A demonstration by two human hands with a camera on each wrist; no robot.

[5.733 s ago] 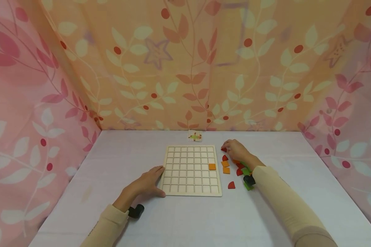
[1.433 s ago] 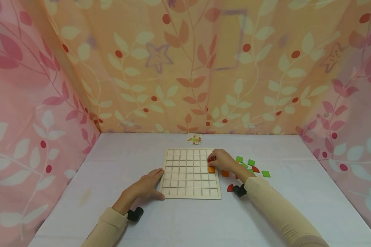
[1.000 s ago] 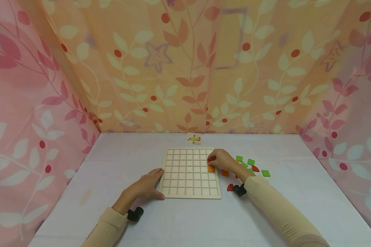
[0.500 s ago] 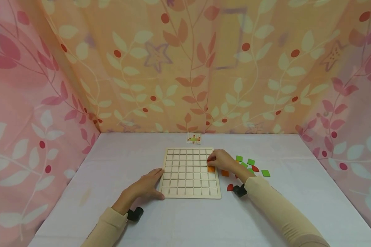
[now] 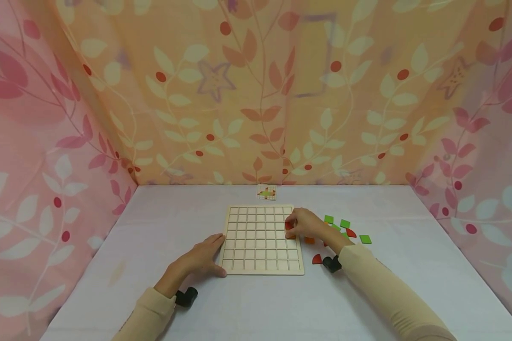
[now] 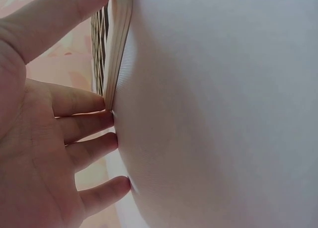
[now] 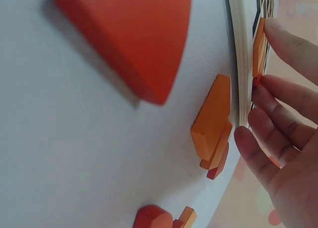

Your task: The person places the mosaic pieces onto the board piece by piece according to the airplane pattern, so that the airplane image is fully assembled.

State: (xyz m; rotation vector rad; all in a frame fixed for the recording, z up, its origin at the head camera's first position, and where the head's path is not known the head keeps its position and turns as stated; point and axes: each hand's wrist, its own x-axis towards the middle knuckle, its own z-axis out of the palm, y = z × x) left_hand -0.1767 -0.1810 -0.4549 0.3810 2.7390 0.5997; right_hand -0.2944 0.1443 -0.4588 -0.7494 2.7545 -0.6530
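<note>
My left hand (image 5: 202, 255) rests at the left edge of the square wooden grid board (image 5: 256, 265), fingers extended, thumb at its near corner. In the left wrist view its fingertips (image 6: 110, 119) touch the board's side and the white cloth. My right hand (image 5: 307, 223) is over the board's right edge, with thumb and forefinger about a red tile (image 5: 289, 226). The right wrist view shows an orange tile (image 7: 259, 49) on the board, the thumb tip touching it. The red tile is mostly hidden there by the fingers. The head view hides the orange tile behind the thumb.
Green tiles (image 5: 365, 239), red quarter-circle tiles (image 5: 317, 259) and orange tiles (image 5: 309, 240) lie loose right of the board, some under the right forearm. A small pattern card (image 5: 266, 192) lies behind the board. Floral curtains (image 5: 256, 94) surround the table.
My right hand has come from the loose tiles to the board with a red tile. It has since shifted only slightly, and its thumb now covers the orange tile. My left hand stays put.
</note>
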